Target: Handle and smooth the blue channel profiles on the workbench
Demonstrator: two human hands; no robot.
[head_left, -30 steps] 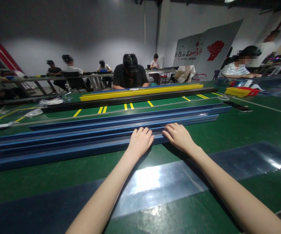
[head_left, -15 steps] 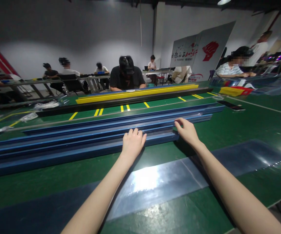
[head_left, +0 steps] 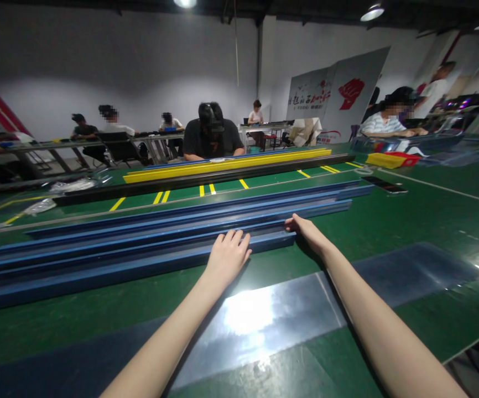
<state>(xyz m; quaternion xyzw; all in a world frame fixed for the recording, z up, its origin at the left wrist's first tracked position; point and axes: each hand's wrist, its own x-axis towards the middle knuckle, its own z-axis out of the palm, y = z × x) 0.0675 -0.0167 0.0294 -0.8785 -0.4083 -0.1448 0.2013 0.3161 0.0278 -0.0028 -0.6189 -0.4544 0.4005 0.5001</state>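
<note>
Front blue rail point(head_left: 160, 265) lies lengthwise on green desk point(head_left: 438, 221), nearest of several. Left hand point(head_left: 228, 255): fingers loosely spread over rail. Right hand point(head_left: 305, 231): curled at rail's right end; cannot tell if it grips. Hands apart. Clear strip point(head_left: 301, 304) flat below forearms. Phone point(head_left: 385, 184) farther off, right.

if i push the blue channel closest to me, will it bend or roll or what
The nearest blue channel looks fairly stiff, since its long edges run straight. It probably won't roll, as its profile is angular rather than round. It may slide easily, because the green table looks smooth and shiny.
</note>
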